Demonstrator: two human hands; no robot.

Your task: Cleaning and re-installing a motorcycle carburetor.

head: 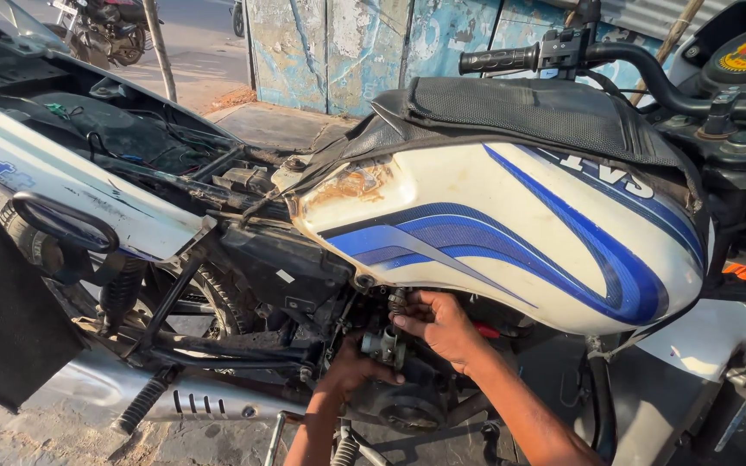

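A motorcycle stands side-on below me, its white fuel tank [511,233] striped in blue and rusted at the front corner. Under the tank sits a small grey metal carburettor [383,347]. My right hand [442,326] reaches in from the lower right, and its fingertips rest on the top of the carburettor and the black ribbed hose above it. From below, my left hand [351,369] comes up and cups the carburettor's lower side. Both hands are in shadow under the tank, so the exact grip is hard to make out.
The seat is off, baring the frame and wiring [157,147]. A chrome exhaust pipe [200,401] runs low on the left. Handlebar and grip [511,59] stand at the upper right. Behind is a peeling blue wall [347,43] and another parked motorcycle [105,30].
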